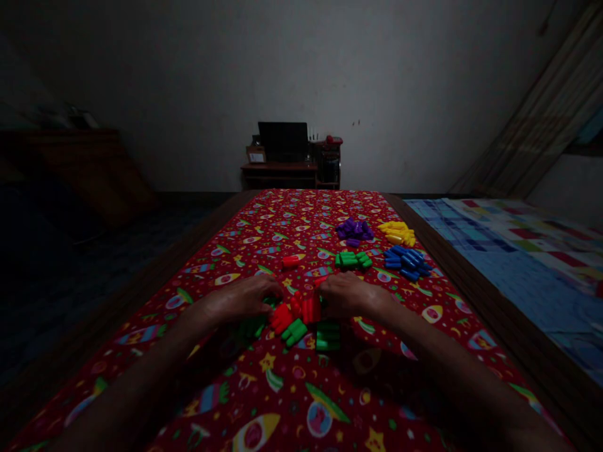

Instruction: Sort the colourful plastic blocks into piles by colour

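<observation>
My left hand (252,295) reaches over the left side of a group of red and green plastic pieces, its fingers bent and pinched downward; what they hold is hidden. Under and beside it lie dark green pieces (252,326). My right hand (346,296) is closed at the right of the group, with a red plastic piece (320,282) at its fingertips. Between the hands are red pieces (281,319) and a red row (310,309). Nearer to me lie green pieces (294,333) and a green row (328,337). A single red piece (290,262) lies farther off.
Sorted piles of purple (354,231), yellow (398,233), blue (406,262) and green pieces (352,260) lie at the right on the red patterned cloth (264,402). A desk with a dark monitor (283,142) stands by the wall. A bed-like surface (509,263) lies to the right.
</observation>
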The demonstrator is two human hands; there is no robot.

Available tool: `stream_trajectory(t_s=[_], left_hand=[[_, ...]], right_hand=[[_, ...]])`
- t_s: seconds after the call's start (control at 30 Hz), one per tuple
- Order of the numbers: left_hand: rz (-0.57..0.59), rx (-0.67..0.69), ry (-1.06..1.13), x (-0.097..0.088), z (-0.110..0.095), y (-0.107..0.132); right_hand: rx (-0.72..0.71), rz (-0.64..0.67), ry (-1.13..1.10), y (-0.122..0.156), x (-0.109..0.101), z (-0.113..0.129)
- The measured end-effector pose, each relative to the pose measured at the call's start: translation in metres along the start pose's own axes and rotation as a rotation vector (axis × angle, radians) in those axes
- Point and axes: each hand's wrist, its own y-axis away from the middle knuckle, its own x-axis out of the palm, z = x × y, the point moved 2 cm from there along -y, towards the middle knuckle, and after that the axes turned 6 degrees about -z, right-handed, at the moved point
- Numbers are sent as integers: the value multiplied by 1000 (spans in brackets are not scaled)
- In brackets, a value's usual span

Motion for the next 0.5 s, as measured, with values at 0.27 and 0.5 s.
stream_trajectory(t_s=[0.27, 0.5], left_hand=[[-54, -133, 55, -7, -5, -4], [-357, -172, 313, -9, 5, -16]], right_hand=[[88, -143, -232, -2, -16, -31], [289, -169, -193, 8, -12, -92]])
